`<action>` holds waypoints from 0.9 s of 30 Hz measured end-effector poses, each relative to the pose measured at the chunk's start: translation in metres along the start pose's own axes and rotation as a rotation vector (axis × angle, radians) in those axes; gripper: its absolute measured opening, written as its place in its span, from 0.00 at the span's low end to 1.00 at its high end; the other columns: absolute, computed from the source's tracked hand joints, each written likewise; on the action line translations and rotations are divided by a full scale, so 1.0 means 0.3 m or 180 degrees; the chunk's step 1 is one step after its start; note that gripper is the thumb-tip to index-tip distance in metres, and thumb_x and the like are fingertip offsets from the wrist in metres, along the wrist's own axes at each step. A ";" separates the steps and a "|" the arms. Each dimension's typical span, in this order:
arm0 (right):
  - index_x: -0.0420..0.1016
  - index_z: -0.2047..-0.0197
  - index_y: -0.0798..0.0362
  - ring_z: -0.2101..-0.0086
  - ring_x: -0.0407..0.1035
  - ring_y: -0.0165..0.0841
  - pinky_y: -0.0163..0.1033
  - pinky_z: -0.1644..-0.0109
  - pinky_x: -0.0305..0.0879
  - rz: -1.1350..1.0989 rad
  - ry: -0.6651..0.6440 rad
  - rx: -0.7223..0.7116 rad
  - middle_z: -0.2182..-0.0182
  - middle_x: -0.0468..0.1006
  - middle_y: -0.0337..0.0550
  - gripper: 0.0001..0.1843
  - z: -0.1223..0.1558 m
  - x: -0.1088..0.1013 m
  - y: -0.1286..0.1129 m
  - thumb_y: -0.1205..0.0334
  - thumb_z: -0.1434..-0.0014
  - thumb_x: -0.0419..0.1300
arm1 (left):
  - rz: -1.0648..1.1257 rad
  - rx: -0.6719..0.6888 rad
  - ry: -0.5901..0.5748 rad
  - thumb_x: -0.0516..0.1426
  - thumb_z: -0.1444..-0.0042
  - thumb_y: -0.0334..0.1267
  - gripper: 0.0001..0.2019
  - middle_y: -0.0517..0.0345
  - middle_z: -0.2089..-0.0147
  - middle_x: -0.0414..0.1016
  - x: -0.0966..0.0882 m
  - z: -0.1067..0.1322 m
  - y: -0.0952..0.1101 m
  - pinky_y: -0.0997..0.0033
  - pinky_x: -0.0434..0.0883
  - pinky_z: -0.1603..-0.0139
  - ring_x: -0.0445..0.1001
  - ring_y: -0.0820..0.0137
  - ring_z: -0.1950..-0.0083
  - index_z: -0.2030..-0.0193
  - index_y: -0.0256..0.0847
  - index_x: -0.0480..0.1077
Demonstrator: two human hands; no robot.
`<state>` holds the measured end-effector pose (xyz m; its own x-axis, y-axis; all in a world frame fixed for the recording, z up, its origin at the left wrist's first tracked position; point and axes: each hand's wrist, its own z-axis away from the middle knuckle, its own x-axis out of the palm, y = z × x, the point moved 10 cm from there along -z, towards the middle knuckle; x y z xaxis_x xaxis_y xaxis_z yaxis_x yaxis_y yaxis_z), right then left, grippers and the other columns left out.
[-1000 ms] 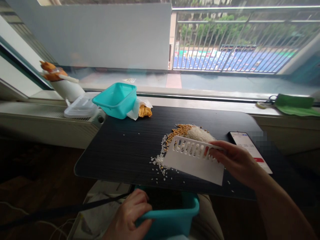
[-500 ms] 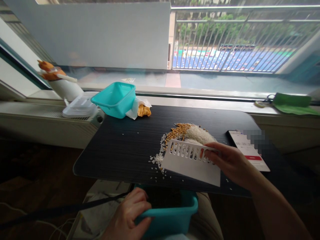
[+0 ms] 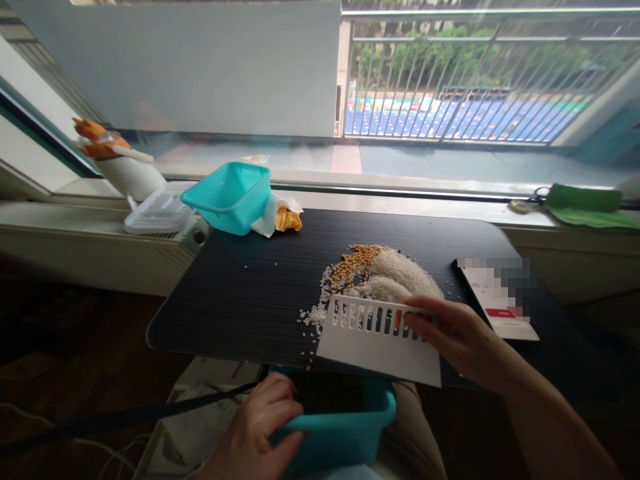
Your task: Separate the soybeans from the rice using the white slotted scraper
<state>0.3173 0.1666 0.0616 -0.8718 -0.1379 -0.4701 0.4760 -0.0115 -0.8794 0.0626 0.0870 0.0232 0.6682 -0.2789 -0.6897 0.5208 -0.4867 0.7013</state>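
My right hand [image 3: 453, 337] grips a white slotted plastic scraper [image 3: 376, 339] by its right end, its lower edge near the front edge of the black table [image 3: 250, 300]. Just behind the scraper lies a pile of white rice [image 3: 395, 277] mixed with yellow beans [image 3: 355, 260], with loose grains scattered to the left. My left hand [image 3: 257, 430] clasps the rim of a teal plastic tub [image 3: 340, 427] held below the table's front edge, under the scraper.
A second teal tub [image 3: 230, 197] stands at the table's back left beside a clear lid [image 3: 157, 213], a white bag with something orange [image 3: 287, 219] and a white bottle [image 3: 127, 175]. A phone [image 3: 497, 300] lies at the right. Green cloth [image 3: 590, 207] rests on the windowsill.
My right hand has drawn the scraper toward me, to the table's front edge, leaving more of the rice pile uncovered behind it. My left hand and the tub have stayed in place.
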 end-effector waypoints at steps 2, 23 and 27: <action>0.84 0.56 0.52 0.71 0.77 0.36 0.34 0.72 0.73 -0.0032 -0.0102 0.0072 0.69 0.85 0.46 0.18 0.020 0.012 0.010 0.47 0.40 0.62 | 0.0027 -0.0028 0.0040 0.54 0.47 0.24 0.10 0.54 0.67 0.76 -0.005 -0.001 -0.001 0.70 0.75 0.62 0.77 0.64 0.62 0.70 0.40 0.75; 0.85 0.60 0.53 0.77 0.75 0.35 0.36 0.75 0.75 -0.0256 0.1615 0.0134 0.75 0.83 0.43 0.15 0.179 0.021 0.104 0.51 0.42 0.65 | -0.0062 0.0056 -0.0072 0.55 0.44 0.26 0.10 0.54 0.70 0.75 -0.001 -0.011 0.001 0.70 0.75 0.64 0.76 0.63 0.63 0.71 0.40 0.74; 0.85 0.59 0.53 0.77 0.76 0.36 0.38 0.74 0.75 -0.0201 0.2003 0.0231 0.73 0.84 0.44 0.17 0.208 -0.064 0.159 0.48 0.44 0.67 | -0.0045 0.0100 0.0000 0.56 0.44 0.25 0.10 0.55 0.69 0.76 0.002 -0.020 0.010 0.71 0.75 0.63 0.76 0.63 0.63 0.70 0.41 0.75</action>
<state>0.3639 0.1071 0.0335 -0.7891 0.4734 -0.3915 0.4089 -0.0709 -0.9098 0.0678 0.0903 0.0259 0.6609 -0.2719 -0.6995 0.5132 -0.5163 0.6856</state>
